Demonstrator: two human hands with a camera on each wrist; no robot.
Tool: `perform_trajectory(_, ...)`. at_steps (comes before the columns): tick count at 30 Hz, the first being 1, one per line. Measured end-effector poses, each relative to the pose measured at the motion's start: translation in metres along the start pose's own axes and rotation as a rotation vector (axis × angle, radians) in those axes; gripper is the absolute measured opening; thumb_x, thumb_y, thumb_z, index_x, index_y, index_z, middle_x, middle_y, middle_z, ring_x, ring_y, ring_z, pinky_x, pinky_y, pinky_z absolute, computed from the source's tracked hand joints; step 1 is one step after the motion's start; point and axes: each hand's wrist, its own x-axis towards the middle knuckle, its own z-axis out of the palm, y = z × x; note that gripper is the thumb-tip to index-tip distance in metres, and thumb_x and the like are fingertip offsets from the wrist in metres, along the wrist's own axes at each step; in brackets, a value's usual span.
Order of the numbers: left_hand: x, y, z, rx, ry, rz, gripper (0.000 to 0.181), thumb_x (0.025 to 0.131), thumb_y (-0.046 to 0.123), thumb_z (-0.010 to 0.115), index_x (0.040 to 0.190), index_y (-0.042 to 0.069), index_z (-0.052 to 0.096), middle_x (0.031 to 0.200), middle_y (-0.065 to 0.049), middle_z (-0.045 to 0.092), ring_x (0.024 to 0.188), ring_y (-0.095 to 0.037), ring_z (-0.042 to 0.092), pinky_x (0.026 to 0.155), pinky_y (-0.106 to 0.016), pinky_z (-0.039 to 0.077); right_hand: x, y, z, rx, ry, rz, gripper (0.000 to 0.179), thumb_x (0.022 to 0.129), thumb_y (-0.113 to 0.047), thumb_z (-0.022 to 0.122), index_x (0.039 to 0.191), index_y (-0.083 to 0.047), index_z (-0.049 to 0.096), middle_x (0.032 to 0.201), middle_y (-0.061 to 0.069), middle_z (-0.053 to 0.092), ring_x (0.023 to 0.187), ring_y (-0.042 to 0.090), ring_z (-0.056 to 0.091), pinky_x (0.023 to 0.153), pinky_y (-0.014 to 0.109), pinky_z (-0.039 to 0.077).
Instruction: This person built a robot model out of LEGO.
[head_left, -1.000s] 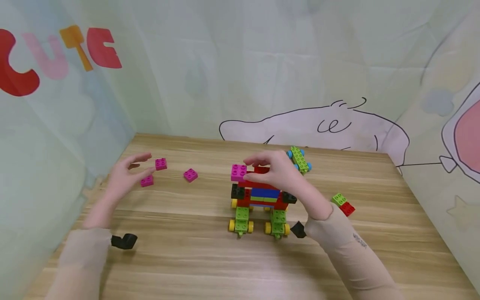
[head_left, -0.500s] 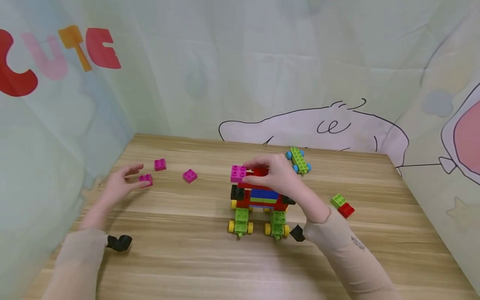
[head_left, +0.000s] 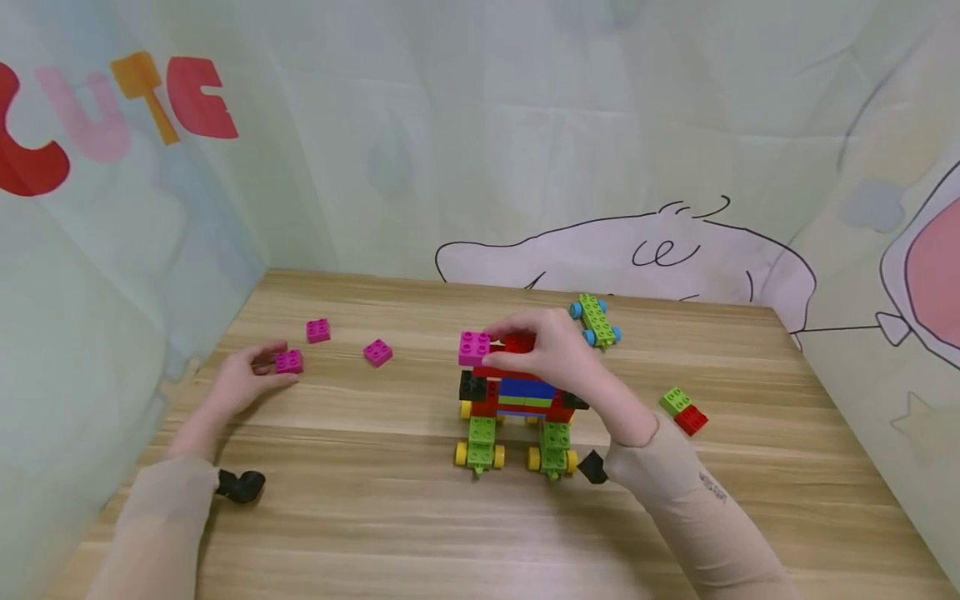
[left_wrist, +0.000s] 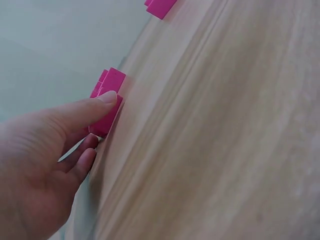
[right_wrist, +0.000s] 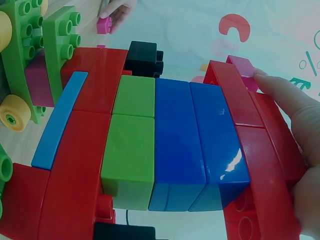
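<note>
My left hand [head_left: 243,379] pinches a pink toy building brick [head_left: 289,362] at the table's left side. In the left wrist view, the thumb lies on that brick and the fingers curl behind it. At the centre stands a toy block structure [head_left: 528,387] of red, blue, green and black bricks, on green wheeled bases [head_left: 482,442] with yellow wheels. Another pink brick [head_left: 474,347] sits on top at its left end, pinched by my right hand [head_left: 551,350]. The right wrist view shows the thumb touching this pink brick [right_wrist: 243,72]; the other fingers are hidden there.
Two loose pink bricks, a farther one [head_left: 318,331] and a nearer one [head_left: 378,352], lie left of the structure. A green wheeled base [head_left: 596,321] with blue wheels is behind it. Green and red bricks [head_left: 684,411] lie to the right. A printed cloth backdrop [head_left: 360,167] surrounds the table.
My left hand has moved down onto the leftmost pink brick and closed its thumb and fingers on it. The right hand stays at the top of the structure.
</note>
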Motion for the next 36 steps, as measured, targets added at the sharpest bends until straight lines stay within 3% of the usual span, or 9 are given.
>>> perform_trajectory(13,0.002,-0.005,0.006,0.108,0.051,0.029,0.059,0.09,0.023,0.071,0.135,-0.009,0.05,0.129,-0.037,0.054,0.112,-0.048,0.058,0.073,-0.002,0.036,-0.001,0.001,0.001,-0.001,0.008,-0.015,0.032,0.083,-0.023,0.079,0.11,-0.007,0.074,0.106,0.006,0.075,0.096,0.019,0.067,0.081,0.031,0.056)
perform_trajectory(19,0.001,-0.006,0.008,0.099,0.085,0.031,0.056,0.091,0.021,0.07,0.133,-0.01,0.052,0.126,-0.037,0.055,0.11,-0.047,0.059,0.071,-0.001,0.036,0.0,0.002,0.002,-0.001,0.007,-0.013,0.033,0.083,-0.024,0.079,0.111,-0.007,0.074,0.107,0.006,0.075,0.096,0.018,0.067,0.082,0.031,0.056)
perform_trajectory(25,-0.001,-0.004,0.008,0.073,0.118,-0.014,0.057,0.092,0.027,0.069,0.133,-0.009,0.053,0.125,-0.035,0.057,0.105,-0.034,0.061,0.07,-0.002,0.038,0.002,0.002,0.002,-0.001,0.014,-0.027,0.032,0.083,-0.024,0.08,0.109,-0.007,0.074,0.105,0.005,0.075,0.094,0.018,0.067,0.08,0.03,0.056)
perform_trajectory(30,-0.003,0.004,0.007,0.003,0.124,-0.076,0.062,0.091,0.033,0.069,0.135,-0.007,0.052,0.13,-0.033,0.055,0.103,-0.018,0.059,0.072,-0.001,0.04,0.002,0.002,0.002,-0.002,0.014,-0.019,0.032,0.083,-0.024,0.08,0.109,-0.007,0.075,0.105,0.005,0.075,0.094,0.018,0.067,0.079,0.03,0.056)
perform_trajectory(36,-0.006,0.031,0.005,-0.026,0.113,-0.117,0.07,0.089,0.044,0.069,0.139,-0.001,0.051,0.137,-0.028,0.053,0.116,-0.037,0.055,0.074,-0.009,0.042,0.001,0.003,0.002,-0.001,0.013,-0.012,0.033,0.083,-0.024,0.08,0.11,-0.007,0.074,0.106,0.006,0.075,0.095,0.018,0.067,0.081,0.031,0.056)
